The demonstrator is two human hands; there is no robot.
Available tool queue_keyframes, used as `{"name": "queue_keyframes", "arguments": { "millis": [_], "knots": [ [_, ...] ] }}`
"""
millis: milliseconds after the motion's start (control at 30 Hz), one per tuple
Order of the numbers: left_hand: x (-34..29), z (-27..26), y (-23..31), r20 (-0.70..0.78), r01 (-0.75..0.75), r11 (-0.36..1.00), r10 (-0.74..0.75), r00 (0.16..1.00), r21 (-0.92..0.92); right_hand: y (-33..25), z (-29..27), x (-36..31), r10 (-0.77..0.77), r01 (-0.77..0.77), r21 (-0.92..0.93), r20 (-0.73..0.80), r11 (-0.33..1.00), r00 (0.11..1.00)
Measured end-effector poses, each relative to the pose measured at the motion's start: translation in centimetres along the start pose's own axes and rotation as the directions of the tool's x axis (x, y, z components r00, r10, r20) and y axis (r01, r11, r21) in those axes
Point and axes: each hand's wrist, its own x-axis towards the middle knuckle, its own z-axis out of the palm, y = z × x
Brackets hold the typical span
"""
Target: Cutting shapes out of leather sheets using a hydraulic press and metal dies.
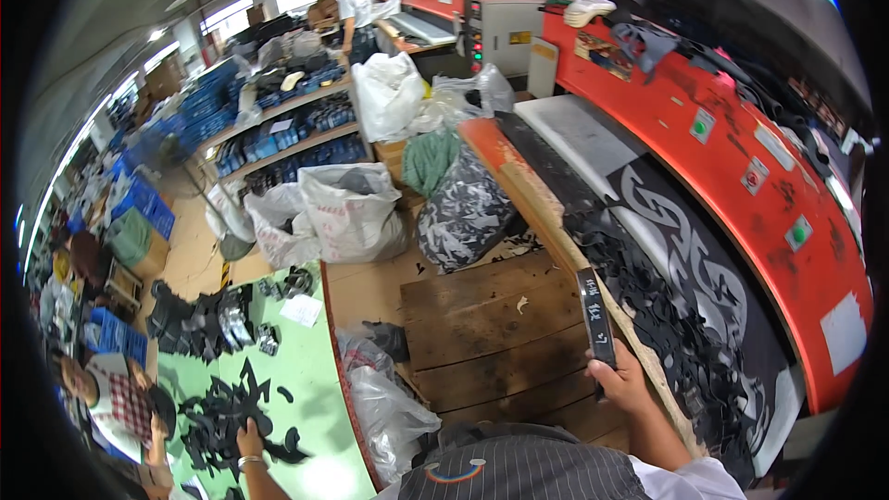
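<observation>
Fingers (607, 366) of right hand (619, 380) clenched around black cutting die (595, 317), beside press-table edge (546, 222).

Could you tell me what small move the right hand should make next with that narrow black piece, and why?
Probably carry the narrow black piece rightward over the black sheet. The right hand holds it upright at the bench's wooden edge, just short of the sheet with its cut-out scraps.

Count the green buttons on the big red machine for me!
2: one green button on the upper part of the red machine, another green button lower down to its right. More may be hidden.
</observation>
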Motion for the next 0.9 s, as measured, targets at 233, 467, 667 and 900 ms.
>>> {"name": "queue_keyframes", "arguments": {
  "millis": [233,467,667,900],
  "knots": [
    [9.7,16.3,6.3,0.198,-0.299,0.639,0.226,0.954,0.709,-1.2,-7.9,-2.8,0.045,-0.062,-0.410,-0.052,0.910,0.998],
    [-2.5,42.5,15.7,0.773,-0.635,0.721,0.224,0.593,0.279,0.7,-22.3,-4.5,-0.129,0.091,-0.673,-0.007,0.734,0.992],
    [-27.4,57.1,31.4,0.772,-0.865,0.465,0.614,0.161,-0.190,6.3,-39.3,-10.9,-0.088,-0.228,-0.867,-0.295,0.442,0.952],
    [-64.1,64.5,40.5,0.697,-0.641,0.372,0.611,-0.375,-0.671,15.8,-53.5,-9.9,-0.055,-0.284,-0.915,-0.312,0.288,0.949]
  ]
}}
